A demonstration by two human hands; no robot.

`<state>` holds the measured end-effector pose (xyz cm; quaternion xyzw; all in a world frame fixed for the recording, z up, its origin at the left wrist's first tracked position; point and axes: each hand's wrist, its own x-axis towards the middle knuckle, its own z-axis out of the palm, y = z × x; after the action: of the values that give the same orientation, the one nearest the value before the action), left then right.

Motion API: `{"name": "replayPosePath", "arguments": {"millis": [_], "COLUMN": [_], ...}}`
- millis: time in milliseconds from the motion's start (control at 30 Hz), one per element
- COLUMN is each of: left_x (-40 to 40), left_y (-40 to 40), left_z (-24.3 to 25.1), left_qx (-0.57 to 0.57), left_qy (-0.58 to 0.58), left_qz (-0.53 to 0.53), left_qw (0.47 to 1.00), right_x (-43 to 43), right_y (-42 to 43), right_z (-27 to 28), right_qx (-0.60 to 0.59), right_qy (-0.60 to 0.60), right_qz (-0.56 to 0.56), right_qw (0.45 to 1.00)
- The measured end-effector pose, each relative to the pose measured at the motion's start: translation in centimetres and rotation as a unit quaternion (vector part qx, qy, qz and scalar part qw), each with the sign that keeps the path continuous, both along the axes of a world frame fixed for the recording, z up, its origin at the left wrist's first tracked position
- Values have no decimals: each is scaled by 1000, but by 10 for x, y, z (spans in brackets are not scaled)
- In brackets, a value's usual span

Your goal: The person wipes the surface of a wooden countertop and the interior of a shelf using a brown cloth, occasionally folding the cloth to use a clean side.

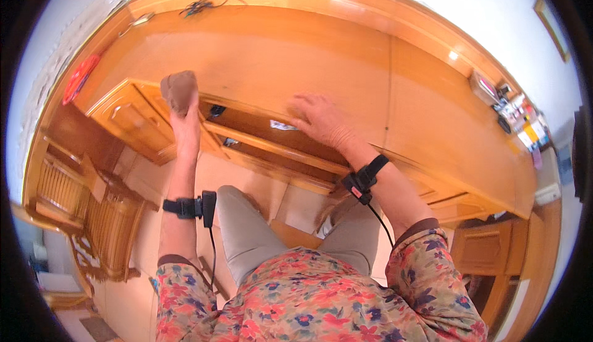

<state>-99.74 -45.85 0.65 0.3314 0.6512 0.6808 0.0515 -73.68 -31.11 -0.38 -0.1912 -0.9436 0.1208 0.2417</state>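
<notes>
My left hand [185, 122] is raised at the front left edge of the wooden cabinet top [278, 55]. It grips a bunched brown cloth [179, 92], though blur leaves the item's exact kind uncertain. Over the front edge of the cabinet top, near its middle, my right hand [317, 117] is spread and slightly blurred, with nothing seen in it. Its palm is hidden, and whether it touches the wood cannot be told. Under the edge are open compartments, with a patterned item [282, 125] near my right thumb and a dark object [216, 110] farther left.
An open cabinet door [139, 115] juts out at the left. Tangled cables [204, 5] lie at the back, and a red object [81, 79] is at the far left. Small boxes and bottles [519, 115] crowd the right end. A wooden chair [109, 221] stands at lower left.
</notes>
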Motion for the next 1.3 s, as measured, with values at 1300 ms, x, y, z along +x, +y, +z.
{"name": "replayPosePath", "arguments": {"millis": [1300], "left_x": [55], "left_y": [140], "left_z": [-31], "left_qx": [-220], "left_qy": [444], "left_qz": [-168], "left_qw": [852], "right_x": [80], "right_y": [13], "right_z": [5], "right_qx": [-1], "right_qy": [-108], "right_qz": [-231], "right_qw": [967]}}
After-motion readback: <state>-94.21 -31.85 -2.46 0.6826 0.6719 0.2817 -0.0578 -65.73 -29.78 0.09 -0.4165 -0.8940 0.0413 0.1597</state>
